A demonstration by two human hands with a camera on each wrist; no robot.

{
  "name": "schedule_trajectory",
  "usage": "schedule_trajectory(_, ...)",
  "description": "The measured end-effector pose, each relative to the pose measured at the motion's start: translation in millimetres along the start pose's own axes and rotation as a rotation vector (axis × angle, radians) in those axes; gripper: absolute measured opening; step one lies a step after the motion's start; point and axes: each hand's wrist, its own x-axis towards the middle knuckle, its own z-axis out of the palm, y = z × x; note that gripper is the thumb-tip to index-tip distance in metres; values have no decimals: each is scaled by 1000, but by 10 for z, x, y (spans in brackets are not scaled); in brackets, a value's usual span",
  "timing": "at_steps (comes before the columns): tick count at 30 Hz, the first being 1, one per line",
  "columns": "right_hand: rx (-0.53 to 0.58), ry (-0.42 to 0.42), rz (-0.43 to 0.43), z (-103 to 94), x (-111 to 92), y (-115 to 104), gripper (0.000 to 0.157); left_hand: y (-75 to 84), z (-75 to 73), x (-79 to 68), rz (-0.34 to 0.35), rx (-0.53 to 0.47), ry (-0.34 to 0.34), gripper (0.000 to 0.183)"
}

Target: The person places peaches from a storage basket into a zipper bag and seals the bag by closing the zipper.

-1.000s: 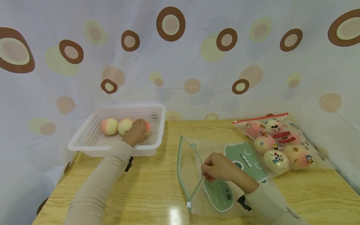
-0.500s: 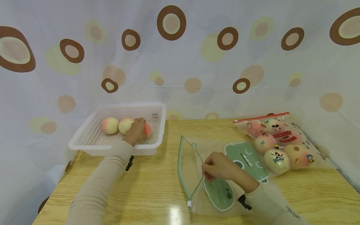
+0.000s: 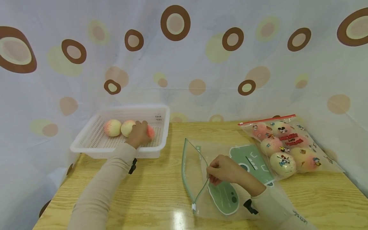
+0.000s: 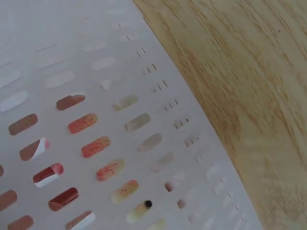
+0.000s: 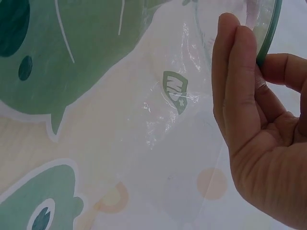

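My left hand (image 3: 139, 134) reaches into the white plastic basket (image 3: 95, 149) and grips a pink-and-yellow peach (image 3: 150, 132), mostly hidden by the hand. Two more peaches, a left one (image 3: 112, 128) and a middle one (image 3: 127, 128), lie beside it. Through the basket slots in the left wrist view, bits of the peach (image 4: 97, 146) and fingers show. With thumb and fingers, my right hand (image 3: 222, 171) pinches the rim of a clear zip bag (image 3: 201, 204) with green print, whose mouth gapes to the left. The right wrist view shows that hand (image 5: 249, 115) at the bag's green edge (image 5: 271, 36).
At the right lies a red-topped zip bag (image 3: 294, 153) with cartoon prints, holding several peaches. It overlaps the green-printed bag's far side. A white slider (image 3: 193, 207) sits at that bag's near corner. The wooden table (image 3: 149, 198) backs onto a patterned curtain (image 3: 184, 64).
The left hand has shifted very slightly over the peach in the basket. The right hand still holds the bag's rim in the same place.
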Motion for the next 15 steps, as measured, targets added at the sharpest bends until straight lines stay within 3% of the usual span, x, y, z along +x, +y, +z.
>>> schedule_trajectory(5, 56, -17, 11, 2, 4, 18, 28, 11, -50, -10, 43, -74, 130, 63)
schedule_trajectory(8, 89, -25, 18, 7, 2, 25, 28, 62, -120, -35, 45, -133, 175, 71)
schedule_trajectory(12, 125, -30, 29, 13, -10, 38, 28, 220, -247, -134, 47, -224, 222, 76)
schedule_trajectory(15, 151, -33, 36, 17, -21, 55, 29, 378, -324, -282, 88, -291, 263, 76)
